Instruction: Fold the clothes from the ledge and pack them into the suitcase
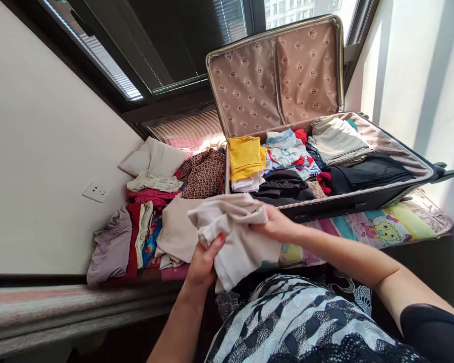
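Note:
Between my two hands is a pale beige garment point(236, 237), bunched and partly folded, in front of the suitcase. My left hand point(206, 259) is closed on its lower left part, thumb on top. At its upper right side, my right hand point(270, 222) is closed on the cloth, its fingers mostly hidden. Just behind lies an open suitcase point(348, 204) with its patterned lid point(249, 83) raised. Inside it are a folded yellow garment point(245, 156), black clothes point(283, 184), mixed white and red clothes point(287, 151), and beige trousers point(338, 138).
Left of the suitcase are a brown patterned garment point(202, 174), a white pillow point(155, 156), beige cloth point(177, 227) and a mauve garment point(111, 247). A cartoon-print mat point(386, 227) lies under the suitcase. Walls and a window point(174, 40) with blinds enclose the ledge.

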Demonstrator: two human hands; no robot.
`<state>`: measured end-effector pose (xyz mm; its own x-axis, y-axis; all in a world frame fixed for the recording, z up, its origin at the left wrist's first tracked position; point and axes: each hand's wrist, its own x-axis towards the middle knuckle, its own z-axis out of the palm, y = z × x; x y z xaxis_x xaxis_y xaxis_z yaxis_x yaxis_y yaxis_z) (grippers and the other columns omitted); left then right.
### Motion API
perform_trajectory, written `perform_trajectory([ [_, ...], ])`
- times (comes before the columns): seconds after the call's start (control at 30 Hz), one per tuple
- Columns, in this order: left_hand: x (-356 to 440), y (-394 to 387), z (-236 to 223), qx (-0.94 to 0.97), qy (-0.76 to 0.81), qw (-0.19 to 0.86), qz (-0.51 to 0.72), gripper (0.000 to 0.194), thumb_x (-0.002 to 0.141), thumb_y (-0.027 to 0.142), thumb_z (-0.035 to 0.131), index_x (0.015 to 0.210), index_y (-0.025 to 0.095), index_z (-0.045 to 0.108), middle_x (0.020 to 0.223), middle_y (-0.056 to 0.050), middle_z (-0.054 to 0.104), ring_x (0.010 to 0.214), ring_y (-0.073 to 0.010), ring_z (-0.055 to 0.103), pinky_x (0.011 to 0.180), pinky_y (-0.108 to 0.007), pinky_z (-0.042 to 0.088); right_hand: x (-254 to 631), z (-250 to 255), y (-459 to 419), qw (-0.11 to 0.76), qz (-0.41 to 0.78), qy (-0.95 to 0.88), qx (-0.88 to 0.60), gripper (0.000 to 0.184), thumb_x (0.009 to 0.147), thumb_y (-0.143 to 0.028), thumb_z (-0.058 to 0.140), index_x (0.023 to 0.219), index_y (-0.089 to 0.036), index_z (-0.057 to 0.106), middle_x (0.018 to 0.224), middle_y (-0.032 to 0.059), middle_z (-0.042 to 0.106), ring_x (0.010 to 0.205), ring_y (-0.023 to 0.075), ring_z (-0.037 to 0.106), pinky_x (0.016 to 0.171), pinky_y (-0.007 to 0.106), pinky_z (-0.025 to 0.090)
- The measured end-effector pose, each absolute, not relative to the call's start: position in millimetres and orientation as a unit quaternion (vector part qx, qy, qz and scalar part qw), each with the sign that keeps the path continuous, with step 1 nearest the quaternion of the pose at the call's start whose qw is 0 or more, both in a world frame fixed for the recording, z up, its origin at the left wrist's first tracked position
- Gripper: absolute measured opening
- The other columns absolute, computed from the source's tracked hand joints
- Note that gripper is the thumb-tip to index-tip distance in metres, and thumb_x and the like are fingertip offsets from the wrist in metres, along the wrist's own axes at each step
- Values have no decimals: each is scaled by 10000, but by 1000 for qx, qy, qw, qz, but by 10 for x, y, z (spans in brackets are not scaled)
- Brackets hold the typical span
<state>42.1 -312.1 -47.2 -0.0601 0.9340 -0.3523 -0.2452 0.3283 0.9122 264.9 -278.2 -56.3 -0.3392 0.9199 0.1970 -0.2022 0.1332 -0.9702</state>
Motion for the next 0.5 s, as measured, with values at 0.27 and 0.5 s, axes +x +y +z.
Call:
perform_trajectory([
  [0.27, 2267, -1822, -3, 391, 363, 716, 450, 452, 671, 231, 947, 1067, 161, 741, 1003, -59, 815, 1047, -285, 797, 1006, -459, 648, 4498, 325, -2098, 557, 489, -417, -526, 491, 804, -35, 656, 1285, 52, 705, 1094, 124, 798, 787, 120, 747, 814, 287, 553],
  [0.5, 3907, -1112, -204, 399, 301, 791, 353, 448, 792, 193, 892, 1194, 111, 712, 1048, -118, 812, 1071, -300, 791, 1010, -487, 635, 5813, 659, -2048, 535, 360, -392, -656, 482, 851, -113, 389, 1078, 170, 706, 1115, 208, 743, 764, 56, 714, 771, 338, 486],
])
